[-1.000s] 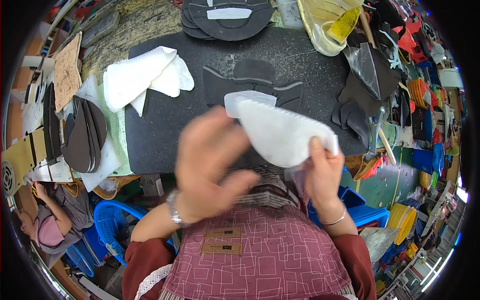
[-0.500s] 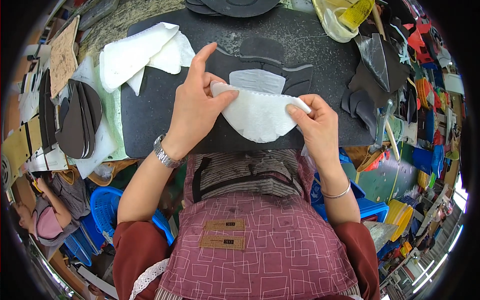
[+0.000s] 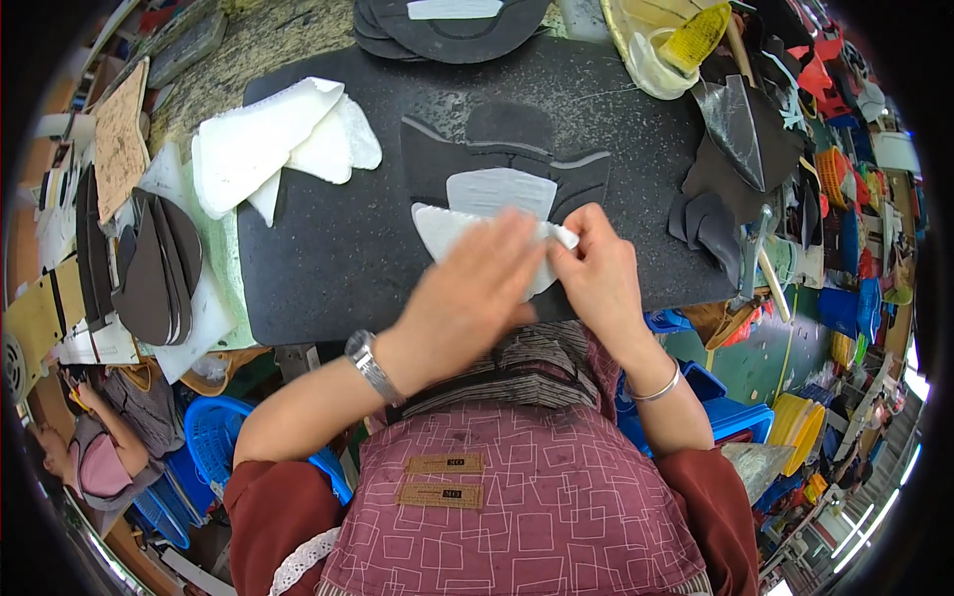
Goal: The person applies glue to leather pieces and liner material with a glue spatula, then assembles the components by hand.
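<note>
A white, curved fabric piece (image 3: 438,224) lies on the black work mat (image 3: 328,248) just below a dark grey shoe-upper piece (image 3: 502,154) that carries a pale grey patch (image 3: 500,189). My left hand (image 3: 477,288) rests flat across the white piece, slightly blurred, fingers together. At the piece's right end, my right hand (image 3: 596,273) pinches its edge between thumb and fingers. Most of the white piece is hidden under my hands.
A stack of white pieces (image 3: 268,144) sits at the mat's upper left. Dark oval pieces (image 3: 154,268) lean at the left, more dark parts (image 3: 452,25) at the top. A yellow bowl (image 3: 661,45) and dark scraps (image 3: 740,149) stand at the right.
My left hand has slid rightward and down over the white piece, now covering it. The piece has come lower on the mat, closer to my body. My right hand keeps its hold.
</note>
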`<state>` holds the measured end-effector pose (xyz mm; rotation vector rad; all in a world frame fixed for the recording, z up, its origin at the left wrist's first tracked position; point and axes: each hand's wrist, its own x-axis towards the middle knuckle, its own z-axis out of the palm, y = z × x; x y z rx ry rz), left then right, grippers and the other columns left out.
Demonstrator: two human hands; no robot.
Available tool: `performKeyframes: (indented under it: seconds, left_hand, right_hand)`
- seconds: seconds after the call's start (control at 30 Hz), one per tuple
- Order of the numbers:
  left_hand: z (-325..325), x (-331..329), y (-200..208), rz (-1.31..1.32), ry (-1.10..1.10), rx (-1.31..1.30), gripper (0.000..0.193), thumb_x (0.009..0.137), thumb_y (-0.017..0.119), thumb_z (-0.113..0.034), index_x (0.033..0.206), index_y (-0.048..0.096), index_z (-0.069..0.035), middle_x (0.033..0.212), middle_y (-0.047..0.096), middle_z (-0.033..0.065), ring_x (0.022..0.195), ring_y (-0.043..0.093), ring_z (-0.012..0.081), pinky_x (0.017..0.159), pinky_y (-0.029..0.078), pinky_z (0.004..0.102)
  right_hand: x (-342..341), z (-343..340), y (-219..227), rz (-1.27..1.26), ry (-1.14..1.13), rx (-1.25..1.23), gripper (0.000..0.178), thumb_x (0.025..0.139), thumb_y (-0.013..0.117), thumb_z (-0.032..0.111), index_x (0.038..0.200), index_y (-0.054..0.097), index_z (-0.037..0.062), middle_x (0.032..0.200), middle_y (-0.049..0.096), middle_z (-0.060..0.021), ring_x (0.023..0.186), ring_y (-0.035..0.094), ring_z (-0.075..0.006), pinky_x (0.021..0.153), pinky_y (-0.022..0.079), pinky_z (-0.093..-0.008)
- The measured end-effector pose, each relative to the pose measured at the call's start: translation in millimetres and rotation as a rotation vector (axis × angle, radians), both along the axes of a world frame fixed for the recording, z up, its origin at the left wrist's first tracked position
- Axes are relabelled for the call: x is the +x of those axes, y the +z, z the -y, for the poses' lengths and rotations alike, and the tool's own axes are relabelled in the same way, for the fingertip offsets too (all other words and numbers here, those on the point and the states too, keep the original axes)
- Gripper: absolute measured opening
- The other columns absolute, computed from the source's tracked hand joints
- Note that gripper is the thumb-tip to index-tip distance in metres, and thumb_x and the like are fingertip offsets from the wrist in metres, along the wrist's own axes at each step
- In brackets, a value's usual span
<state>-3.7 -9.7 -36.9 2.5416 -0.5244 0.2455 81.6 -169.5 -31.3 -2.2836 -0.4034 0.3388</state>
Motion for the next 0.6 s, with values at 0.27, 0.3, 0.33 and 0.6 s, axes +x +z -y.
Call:
performKeyframes:
  seconds: [0.27,0.3,0.33,0.6]
  left_hand:
    - [12.4,-6.6,8.5,-0.266,-0.062,0.311,0.102,0.059,0.070,-0.057,0.141,0.028,-0.014,0.146,0.024,0.0124,0.138,0.016,0.0302,0.107,0.010,0.0591]
    - [12.9,-5.8,9.4,-0.274,-0.058,0.306,0.102,0.057,0.071,-0.057,0.141,0.029,-0.017,0.146,0.026,0.0113,0.137,0.018,0.0297,0.106,0.011,0.0614]
    - [13.2,-3.8,10.2,-0.266,-0.067,0.304,0.102,0.057,0.071,-0.057,0.141,0.029,-0.017,0.146,0.026,0.0113,0.137,0.018,0.0297,0.106,0.011,0.0614]
    - [-2.2,0.5,17.1,-0.229,-0.126,0.358,0.098,0.059,0.069,-0.060,0.140,0.031,-0.019,0.144,0.031,0.0099,0.133,0.027,0.0265,0.099,0.025,0.0533]
  right_hand:
    - [21.3,19.6,1.2,-0.022,0.029,0.073,0.017,0.079,0.065,0.020,0.080,0.059,0.0038,0.056,0.057,-0.0096,0.053,0.060,-0.0281,0.050,0.045,-0.0371]
    - [20.2,20.4,0.4,0.197,0.097,-0.020,0.016,0.079,0.066,0.016,0.081,0.059,0.0025,0.059,0.059,-0.0098,0.052,0.060,-0.0212,0.050,0.045,-0.0309]
    - [20.7,20.3,2.8,0.203,0.088,-0.025,0.016,0.079,0.066,0.016,0.081,0.059,0.0025,0.059,0.059,-0.0098,0.052,0.060,-0.0212,0.050,0.045,-0.0309]
    - [33.3,75.1,33.9,0.348,0.071,-0.143,0.022,0.078,0.067,0.021,0.074,0.053,0.0048,0.055,0.053,-0.0065,0.044,0.053,-0.0207,0.043,0.039,-0.0325]
